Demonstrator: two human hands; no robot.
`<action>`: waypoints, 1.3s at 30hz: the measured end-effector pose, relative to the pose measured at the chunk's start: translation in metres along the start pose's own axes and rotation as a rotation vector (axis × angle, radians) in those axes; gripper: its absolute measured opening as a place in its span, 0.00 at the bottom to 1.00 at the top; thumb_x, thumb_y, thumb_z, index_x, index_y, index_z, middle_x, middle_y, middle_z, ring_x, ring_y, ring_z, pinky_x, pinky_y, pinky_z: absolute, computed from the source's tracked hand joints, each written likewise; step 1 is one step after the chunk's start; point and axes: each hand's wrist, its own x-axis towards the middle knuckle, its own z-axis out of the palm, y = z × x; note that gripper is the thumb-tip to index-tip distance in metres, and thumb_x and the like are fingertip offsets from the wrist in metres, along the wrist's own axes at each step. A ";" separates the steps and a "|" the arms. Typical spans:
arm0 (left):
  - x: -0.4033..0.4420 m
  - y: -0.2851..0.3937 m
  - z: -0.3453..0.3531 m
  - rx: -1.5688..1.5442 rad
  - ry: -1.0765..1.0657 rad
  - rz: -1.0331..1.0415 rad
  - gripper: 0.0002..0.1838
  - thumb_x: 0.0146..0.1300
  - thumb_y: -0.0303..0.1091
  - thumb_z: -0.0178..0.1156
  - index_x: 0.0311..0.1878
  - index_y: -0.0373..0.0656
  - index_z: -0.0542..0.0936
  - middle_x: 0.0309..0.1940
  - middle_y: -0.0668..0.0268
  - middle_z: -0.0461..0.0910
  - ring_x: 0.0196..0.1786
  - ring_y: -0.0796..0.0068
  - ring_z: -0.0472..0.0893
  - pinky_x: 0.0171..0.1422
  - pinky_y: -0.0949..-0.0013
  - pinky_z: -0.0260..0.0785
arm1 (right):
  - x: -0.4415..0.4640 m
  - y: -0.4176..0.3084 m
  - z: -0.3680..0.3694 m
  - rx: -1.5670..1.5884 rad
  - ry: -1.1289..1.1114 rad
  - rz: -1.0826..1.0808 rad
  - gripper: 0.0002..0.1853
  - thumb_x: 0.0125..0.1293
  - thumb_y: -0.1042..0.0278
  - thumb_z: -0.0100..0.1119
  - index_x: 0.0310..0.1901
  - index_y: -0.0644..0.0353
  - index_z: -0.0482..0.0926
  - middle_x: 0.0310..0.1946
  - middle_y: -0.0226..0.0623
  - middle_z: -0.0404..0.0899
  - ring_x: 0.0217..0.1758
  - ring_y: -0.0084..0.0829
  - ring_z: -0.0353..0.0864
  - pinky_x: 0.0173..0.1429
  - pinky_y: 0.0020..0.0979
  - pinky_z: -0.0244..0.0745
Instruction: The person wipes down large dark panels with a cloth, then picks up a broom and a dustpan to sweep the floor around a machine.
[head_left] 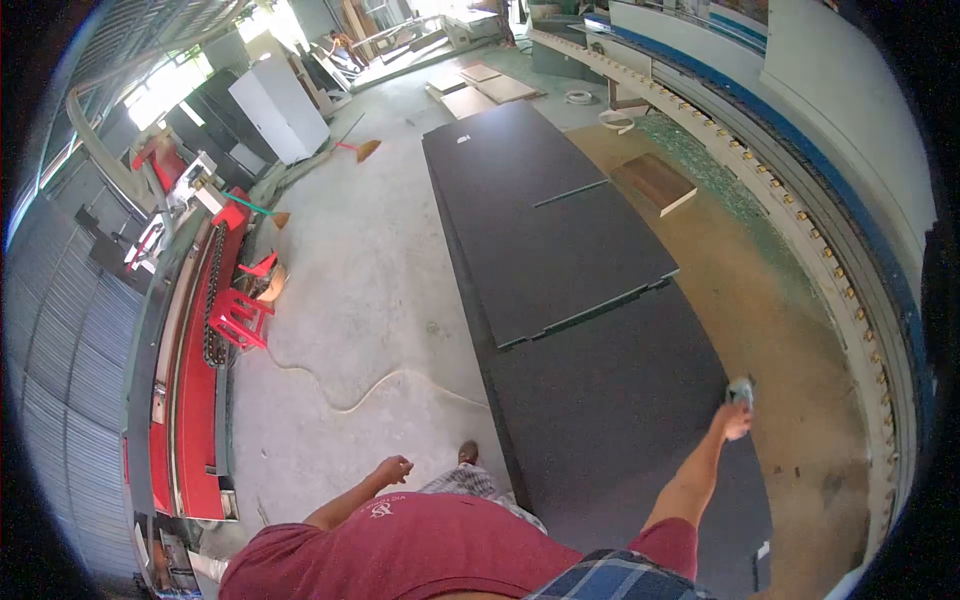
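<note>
A long dark panel (610,400) runs away from me, with smaller dark panels (540,220) lying on its far part. My right hand (737,420) is closed on a small pale object (740,391) at the right edge of the long panel; what the object is I cannot make out. Beside my body, over the concrete floor, hangs my left hand (394,469). Its fingers look curled, but they are too small to tell whether anything is in them.
At left are a red machine (190,430) and a red stool (238,318). A hose (345,408) crosses the floor. A long machine with rollers (790,210) curves along the right. Further back are brooms, boards and a person (343,48).
</note>
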 end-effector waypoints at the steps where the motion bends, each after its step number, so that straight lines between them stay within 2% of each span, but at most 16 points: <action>1: -0.007 -0.001 0.000 0.000 0.004 0.000 0.22 0.58 0.45 0.47 0.47 0.36 0.68 0.37 0.56 0.75 0.33 0.66 0.78 0.35 0.66 0.71 | -0.006 -0.032 -0.019 0.043 -0.074 -0.072 0.14 0.56 0.64 0.42 0.45 0.44 0.70 0.46 0.32 0.67 0.47 0.39 0.68 0.45 0.42 0.67; 2: -0.009 -0.006 0.004 -0.010 0.090 -0.010 0.20 0.56 0.44 0.50 0.43 0.37 0.71 0.29 0.60 0.77 0.26 0.71 0.78 0.25 0.71 0.69 | -0.008 -0.060 -0.012 0.084 -0.148 -0.114 0.17 0.55 0.61 0.45 0.49 0.42 0.68 0.52 0.31 0.63 0.52 0.39 0.63 0.46 0.44 0.65; 5: -0.008 -0.028 0.007 -0.055 0.067 -0.031 0.20 0.56 0.44 0.51 0.44 0.36 0.71 0.30 0.58 0.77 0.28 0.69 0.78 0.29 0.68 0.70 | -0.021 -0.129 -0.023 0.166 -0.298 -0.255 0.20 0.58 0.68 0.42 0.54 0.42 0.63 0.57 0.27 0.55 0.57 0.37 0.56 0.53 0.44 0.56; 10: -0.035 -0.017 0.014 0.064 0.082 0.028 0.19 0.55 0.44 0.51 0.39 0.35 0.74 0.29 0.59 0.78 0.30 0.71 0.77 0.35 0.66 0.69 | -0.055 -0.193 -0.017 0.308 -0.217 -0.735 0.16 0.55 0.68 0.41 0.46 0.55 0.70 0.48 0.39 0.67 0.51 0.39 0.65 0.54 0.35 0.59; 12: -0.014 -0.032 0.023 0.108 0.073 0.024 0.19 0.55 0.44 0.52 0.39 0.35 0.74 0.29 0.60 0.78 0.30 0.72 0.77 0.35 0.67 0.68 | -0.092 -0.202 -0.033 0.741 -0.482 -0.607 0.15 0.59 0.66 0.39 0.45 0.58 0.71 0.43 0.40 0.71 0.50 0.38 0.66 0.53 0.35 0.59; 13: 0.000 -0.041 0.024 0.121 0.086 0.022 0.19 0.55 0.44 0.52 0.40 0.36 0.74 0.29 0.60 0.78 0.30 0.73 0.76 0.35 0.67 0.68 | -0.115 -0.204 -0.010 1.030 -0.286 -0.754 0.14 0.59 0.63 0.41 0.42 0.59 0.72 0.41 0.40 0.72 0.47 0.36 0.69 0.50 0.33 0.61; 14: 0.009 -0.041 0.022 0.191 0.039 0.048 0.19 0.55 0.44 0.52 0.40 0.36 0.74 0.29 0.60 0.78 0.30 0.73 0.76 0.35 0.67 0.68 | -0.138 -0.211 -0.040 1.143 -0.705 -0.260 0.13 0.58 0.61 0.43 0.39 0.59 0.73 0.40 0.40 0.73 0.43 0.34 0.71 0.45 0.32 0.63; 15: 0.019 -0.036 0.020 0.281 0.041 0.173 0.19 0.55 0.44 0.52 0.40 0.35 0.73 0.28 0.61 0.78 0.30 0.73 0.76 0.35 0.68 0.68 | -0.164 -0.202 -0.072 1.428 -0.707 -0.349 0.13 0.58 0.60 0.45 0.37 0.59 0.72 0.37 0.40 0.73 0.40 0.32 0.72 0.42 0.32 0.65; 17: 0.052 -0.037 0.011 0.448 -0.043 0.353 0.19 0.55 0.44 0.52 0.40 0.35 0.73 0.28 0.61 0.78 0.29 0.73 0.76 0.34 0.69 0.67 | -0.210 -0.192 -0.097 1.422 -0.834 -0.179 0.13 0.58 0.59 0.43 0.36 0.59 0.72 0.35 0.40 0.73 0.39 0.33 0.72 0.41 0.34 0.66; 19: 0.106 -0.039 0.005 0.185 -0.102 0.190 0.19 0.55 0.43 0.52 0.39 0.34 0.73 0.27 0.61 0.78 0.29 0.73 0.75 0.32 0.70 0.67 | -0.247 -0.174 -0.113 1.020 -0.587 -0.664 0.14 0.59 0.60 0.40 0.38 0.58 0.73 0.39 0.39 0.72 0.45 0.37 0.70 0.49 0.36 0.63; 20: 0.123 -0.023 -0.009 0.288 -0.186 0.216 0.19 0.55 0.43 0.52 0.39 0.34 0.73 0.27 0.61 0.78 0.29 0.73 0.75 0.32 0.70 0.67 | -0.276 -0.168 -0.099 1.302 -0.867 -0.479 0.13 0.58 0.63 0.41 0.41 0.58 0.72 0.44 0.39 0.70 0.50 0.37 0.66 0.54 0.36 0.59; 22: 0.162 0.025 -0.030 0.788 -0.160 0.670 0.17 0.55 0.42 0.51 0.37 0.34 0.73 0.23 0.62 0.78 0.27 0.74 0.75 0.29 0.70 0.66 | -0.333 -0.151 -0.075 0.727 -0.303 -1.054 0.15 0.53 0.66 0.47 0.44 0.48 0.71 0.51 0.35 0.64 0.56 0.34 0.61 0.58 0.36 0.55; 24: 0.167 0.090 -0.045 0.874 -0.328 0.458 0.18 0.56 0.41 0.49 0.42 0.36 0.71 0.29 0.60 0.77 0.28 0.71 0.75 0.28 0.69 0.66 | -0.359 -0.116 -0.116 0.547 -0.339 -1.131 0.16 0.52 0.67 0.49 0.45 0.43 0.70 0.54 0.31 0.61 0.58 0.34 0.57 0.58 0.38 0.54; 31: 0.236 0.205 -0.055 0.674 -0.631 0.737 0.19 0.59 0.44 0.45 0.44 0.37 0.65 0.36 0.57 0.73 0.30 0.66 0.76 0.28 0.67 0.68 | -0.433 -0.018 -0.151 0.587 -0.250 -0.678 0.21 0.47 0.70 0.51 0.46 0.41 0.69 0.55 0.30 0.58 0.58 0.34 0.56 0.56 0.40 0.55; 33: 0.264 0.229 -0.046 0.456 -0.639 0.312 0.19 0.59 0.44 0.46 0.44 0.38 0.65 0.35 0.59 0.72 0.28 0.67 0.75 0.28 0.67 0.68 | -0.450 0.001 -0.151 0.538 -0.229 -0.494 0.22 0.45 0.71 0.51 0.46 0.42 0.69 0.55 0.30 0.58 0.57 0.35 0.56 0.56 0.40 0.55; 39: 0.221 0.229 -0.065 0.483 -0.640 0.457 0.18 0.58 0.44 0.47 0.43 0.38 0.65 0.31 0.60 0.73 0.24 0.70 0.74 0.27 0.69 0.68 | -0.468 0.008 -0.164 0.380 -0.098 0.135 0.20 0.49 0.71 0.47 0.47 0.43 0.68 0.55 0.32 0.57 0.59 0.36 0.54 0.56 0.41 0.53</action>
